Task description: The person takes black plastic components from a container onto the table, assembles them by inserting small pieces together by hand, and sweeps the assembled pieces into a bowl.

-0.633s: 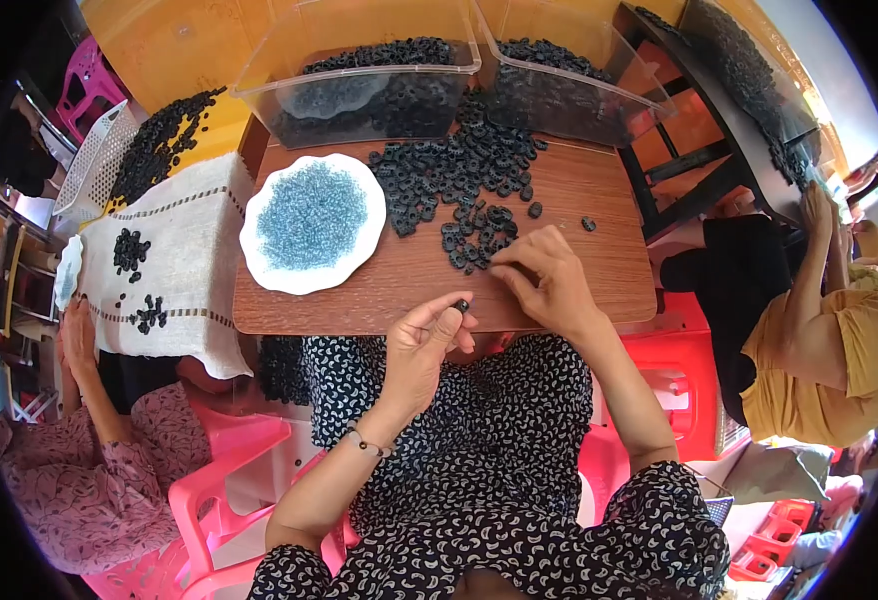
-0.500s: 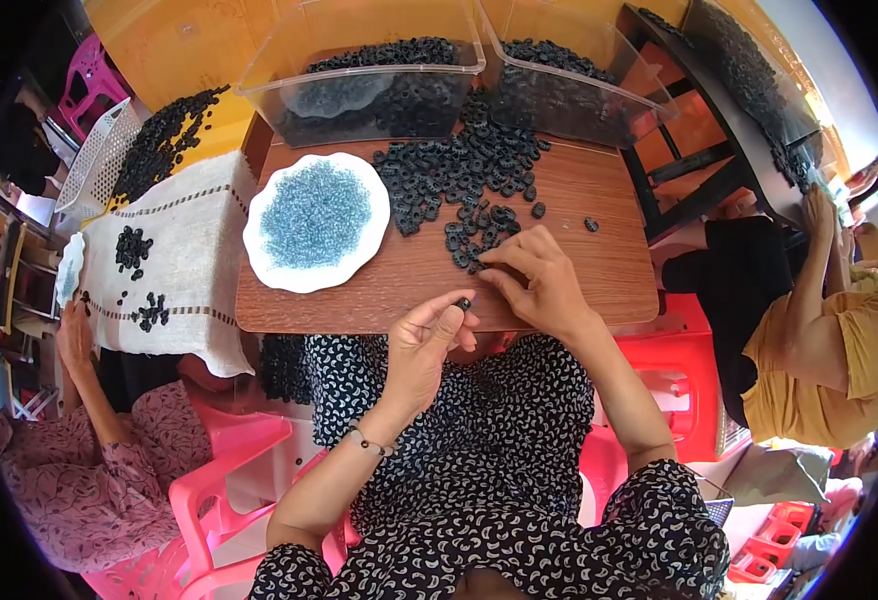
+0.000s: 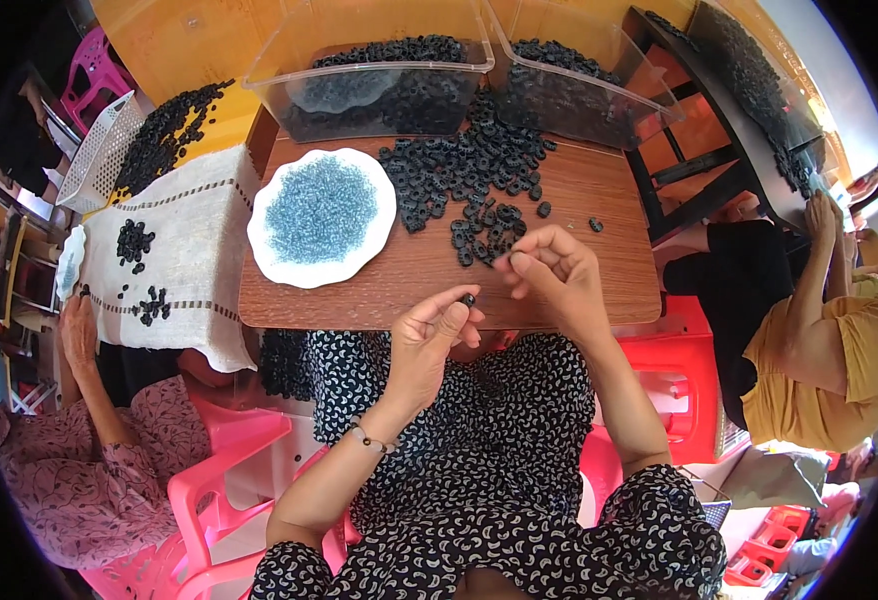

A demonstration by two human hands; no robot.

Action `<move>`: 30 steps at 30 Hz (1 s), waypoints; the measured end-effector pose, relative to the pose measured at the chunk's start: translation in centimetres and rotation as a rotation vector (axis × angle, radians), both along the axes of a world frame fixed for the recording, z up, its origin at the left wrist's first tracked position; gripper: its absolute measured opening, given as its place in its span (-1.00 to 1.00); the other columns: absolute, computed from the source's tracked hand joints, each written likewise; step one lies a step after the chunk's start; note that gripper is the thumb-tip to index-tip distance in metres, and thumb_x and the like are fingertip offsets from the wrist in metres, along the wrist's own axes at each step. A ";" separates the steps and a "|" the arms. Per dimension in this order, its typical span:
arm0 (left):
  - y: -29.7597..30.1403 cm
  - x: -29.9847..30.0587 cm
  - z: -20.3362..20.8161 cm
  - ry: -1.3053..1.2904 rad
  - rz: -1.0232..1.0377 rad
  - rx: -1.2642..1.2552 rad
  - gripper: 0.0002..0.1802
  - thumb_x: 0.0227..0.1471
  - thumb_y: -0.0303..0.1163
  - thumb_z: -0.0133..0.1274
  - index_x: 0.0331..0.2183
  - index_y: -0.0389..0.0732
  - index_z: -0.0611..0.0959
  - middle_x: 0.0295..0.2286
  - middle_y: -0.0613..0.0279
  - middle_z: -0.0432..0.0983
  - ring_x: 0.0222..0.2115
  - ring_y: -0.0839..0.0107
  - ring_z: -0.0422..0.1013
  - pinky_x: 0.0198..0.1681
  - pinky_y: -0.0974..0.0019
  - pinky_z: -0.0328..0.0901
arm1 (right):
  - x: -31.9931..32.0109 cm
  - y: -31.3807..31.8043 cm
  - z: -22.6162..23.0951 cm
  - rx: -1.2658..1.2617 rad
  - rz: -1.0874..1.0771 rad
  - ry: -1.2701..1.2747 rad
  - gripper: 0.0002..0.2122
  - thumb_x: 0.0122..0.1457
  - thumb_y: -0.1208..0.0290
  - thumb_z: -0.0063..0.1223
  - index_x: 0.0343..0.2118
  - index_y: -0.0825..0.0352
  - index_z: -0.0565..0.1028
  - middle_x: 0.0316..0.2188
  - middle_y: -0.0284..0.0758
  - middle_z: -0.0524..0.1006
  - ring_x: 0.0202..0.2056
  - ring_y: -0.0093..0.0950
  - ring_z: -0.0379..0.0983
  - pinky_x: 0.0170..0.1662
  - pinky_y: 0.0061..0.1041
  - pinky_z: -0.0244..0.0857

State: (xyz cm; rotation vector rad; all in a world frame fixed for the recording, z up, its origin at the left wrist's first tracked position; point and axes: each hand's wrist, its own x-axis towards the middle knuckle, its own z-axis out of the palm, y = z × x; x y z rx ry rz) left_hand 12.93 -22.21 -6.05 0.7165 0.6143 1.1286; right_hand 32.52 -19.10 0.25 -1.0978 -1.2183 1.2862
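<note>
In front of me, my left hand point(image 3: 432, 338) pinches a small black part point(image 3: 468, 299) between thumb and fingertip, just over the near table edge. My right hand point(image 3: 562, 278) is closed in a pinch a little above the wood; what its fingertips hold, if anything, is too small to make out. Just beyond those fingertips lies a loose cluster of small black parts point(image 3: 484, 228) with round holes. Behind it spreads a larger black pile point(image 3: 459, 170). Left of the pile, a white wavy-rimmed plate point(image 3: 386, 215) carries many tiny clear bluish pieces point(image 3: 321, 212).
Two clear plastic bins point(image 3: 379, 110) with black parts stand along the table's point(image 3: 599, 280) far side. At left, a cloth-covered table point(image 3: 194, 220) bears small black heaps beside a person's hand point(image 3: 78, 330). Another person in a yellow top point(image 3: 809, 370) sits at right.
My right hand has lifted off the small cluster and drawn slightly right and back, fingers pinched. My left hand keeps its grip on the black part, nearly still.
</note>
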 end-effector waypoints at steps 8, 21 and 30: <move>-1.4 1.9 0.7 0.274 -0.005 0.152 -0.67 0.27 -0.47 0.01 0.02 -0.39 0.59 -0.30 0.14 0.64 -0.44 0.54 0.49 -0.28 0.43 0.42 | 1.7 -5.0 0.5 -0.121 0.097 -0.048 -0.78 0.30 0.37 0.10 -0.10 0.36 0.62 -0.39 -0.39 0.65 -0.36 -0.67 0.53 -0.29 -0.64 0.43; -3.1 4.0 -0.7 0.202 -0.138 0.125 -0.52 0.20 -0.28 0.18 0.04 -0.39 0.55 -0.36 0.26 0.59 -0.43 0.55 0.45 -0.35 0.49 0.36 | 3.4 -10.0 -0.7 0.085 -0.031 -0.113 -0.90 0.20 0.50 0.18 -0.35 0.43 0.53 -0.48 -0.34 0.61 -0.42 -0.66 0.52 -0.37 -0.58 0.39; -3.6 5.0 0.2 0.242 -0.088 0.192 -0.60 0.21 -0.31 0.17 -0.04 -0.41 0.61 -0.43 0.31 0.57 -0.49 0.59 0.40 -0.40 0.51 0.32 | 3.1 -10.7 -0.5 0.126 -0.104 -0.175 -0.86 0.20 0.50 0.17 -0.42 0.48 0.51 -0.53 -0.29 0.62 -0.49 -0.63 0.52 -0.43 -0.55 0.38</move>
